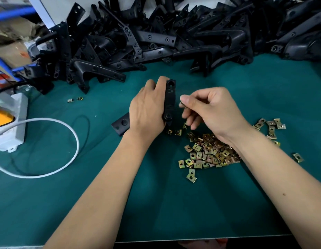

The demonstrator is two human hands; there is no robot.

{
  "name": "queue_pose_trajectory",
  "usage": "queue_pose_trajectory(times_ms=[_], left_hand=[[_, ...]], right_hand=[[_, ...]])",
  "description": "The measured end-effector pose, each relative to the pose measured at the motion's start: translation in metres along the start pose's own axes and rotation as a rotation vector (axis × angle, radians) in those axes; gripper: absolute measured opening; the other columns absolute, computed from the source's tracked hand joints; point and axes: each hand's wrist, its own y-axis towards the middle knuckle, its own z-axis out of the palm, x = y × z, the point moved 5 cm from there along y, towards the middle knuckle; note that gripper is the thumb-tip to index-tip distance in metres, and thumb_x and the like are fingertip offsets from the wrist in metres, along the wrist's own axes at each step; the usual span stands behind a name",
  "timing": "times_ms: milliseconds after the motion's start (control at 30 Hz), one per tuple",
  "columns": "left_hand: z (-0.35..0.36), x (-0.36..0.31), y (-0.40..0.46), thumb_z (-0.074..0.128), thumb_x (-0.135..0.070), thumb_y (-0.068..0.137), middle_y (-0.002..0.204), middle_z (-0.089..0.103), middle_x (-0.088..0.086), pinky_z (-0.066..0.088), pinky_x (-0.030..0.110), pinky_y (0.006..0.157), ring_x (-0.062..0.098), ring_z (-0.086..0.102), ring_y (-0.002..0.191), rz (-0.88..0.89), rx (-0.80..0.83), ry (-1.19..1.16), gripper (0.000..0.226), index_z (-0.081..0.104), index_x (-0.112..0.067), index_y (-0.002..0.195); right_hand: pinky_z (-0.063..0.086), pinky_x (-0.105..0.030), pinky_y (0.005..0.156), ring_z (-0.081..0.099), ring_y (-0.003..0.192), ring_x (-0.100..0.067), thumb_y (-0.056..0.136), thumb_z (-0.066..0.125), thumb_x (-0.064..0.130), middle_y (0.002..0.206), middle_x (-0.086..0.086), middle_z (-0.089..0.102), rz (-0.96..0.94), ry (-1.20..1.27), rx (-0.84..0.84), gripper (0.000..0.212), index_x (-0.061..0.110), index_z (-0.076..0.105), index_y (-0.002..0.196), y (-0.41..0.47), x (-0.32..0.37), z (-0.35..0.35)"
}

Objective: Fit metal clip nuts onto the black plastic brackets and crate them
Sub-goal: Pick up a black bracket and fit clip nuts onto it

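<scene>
So the left hand (pixel 149 106) has its fingers wrapped round one black plastic bracket (pixel 169 99), holding the long arm up off the green bench (pixel 66 203) with its flat holed face turned toward the other hand. The bracket's other end (pixel 121 124) pokes out below the wrist and sits on the mat. The right hand (pixel 208 112) is pinching a single clip nut (pixel 183 104) between thumb and forefinger, just beside the bracket's edge but not on it yet, with the other fingers loosely curled.

If I were doing this step: line the open mouth of the clip up square to the bracket's edge, right opposite one of the holes, then slide it straight on until the clip's hole sits over the bracket's hole. Go in crooked and I'd guess it jams or scrapes the plastic. Keep the left grip firm so the bracket doesn't twist when you push.

Supplies are no problem. The loose pile of brass-coloured clip nuts (pixel 208 151) is right under the right wrist, a couple of strays (pixel 75 99) lie off to the left, and a big heap of bare brackets (pixel 156 36) runs along the back of the bench. I can't see a crate from here, so crating is still to come.
</scene>
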Motion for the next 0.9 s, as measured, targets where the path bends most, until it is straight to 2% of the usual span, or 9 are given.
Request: queue_pose_trajectory(times_ms=[67,200,333,567,800,900], left_hand=[[0.0,0.0,0.001,0.064,-0.032,0.09,0.106,0.053,0.006,0.036,0.039,0.064,0.033,0.055,0.085,-0.025,-0.024,0.011,0.043,0.048,-0.017,0.127],[0.002,-0.001,0.003,0.062,-0.025,0.088,0.108,0.052,0.007,0.034,0.039,0.065,0.033,0.055,0.088,-0.026,-0.032,0.039,0.04,0.048,-0.016,0.125],[0.004,0.0,0.005,0.064,-0.025,0.088,0.109,0.052,0.007,0.032,0.038,0.065,0.032,0.055,0.089,-0.027,-0.027,0.059,0.04,0.048,-0.017,0.125],[0.005,0.0,0.005,0.062,-0.024,0.089,0.107,0.052,0.006,0.032,0.038,0.064,0.031,0.054,0.087,-0.024,-0.043,0.064,0.036,0.049,-0.016,0.122],[0.008,-0.005,0.006,0.068,-0.013,0.084,0.111,0.051,0.005,0.036,0.037,0.064,0.028,0.054,0.09,-0.027,-0.047,0.11,0.045,0.047,-0.017,0.123],[0.005,-0.006,0.005,0.069,-0.011,0.084,0.11,0.051,0.005,0.034,0.036,0.064,0.028,0.054,0.091,-0.066,-0.088,0.122,0.044,0.049,-0.018,0.122]], right_hand=[[0.05,-0.023,0.044,0.063,0.05,-0.019,0.099,0.067,0.014,0.064,-0.011,0.069,0.022,-0.031,0.016,0.023,-0.005,0.071,0.088,0.0,-0.003,0.004],[0.05,-0.02,0.049,0.062,0.055,-0.014,0.098,0.066,0.004,0.066,-0.008,0.069,0.077,0.015,0.053,0.011,0.002,0.073,0.091,0.001,-0.008,0.009],[0.047,-0.016,0.054,0.059,0.062,-0.008,0.099,0.061,-0.002,0.071,-0.001,0.069,0.122,0.0,0.103,0.017,0.008,0.075,0.096,0.002,-0.012,0.01],[0.037,-0.016,0.046,0.054,0.06,-0.01,0.1,0.06,-0.002,0.069,-0.004,0.065,0.156,0.054,0.096,0.015,0.002,0.073,0.094,0.002,-0.013,0.01],[0.037,-0.015,0.044,0.054,0.057,-0.009,0.098,0.063,-0.002,0.066,-0.003,0.066,0.164,0.036,0.061,0.015,0.003,0.073,0.09,0.001,-0.012,0.011],[0.038,-0.016,0.043,0.055,0.056,-0.01,0.096,0.066,0.0,0.067,-0.006,0.068,0.171,0.083,0.028,0.007,0.001,0.073,0.093,0.0,-0.011,0.009]])
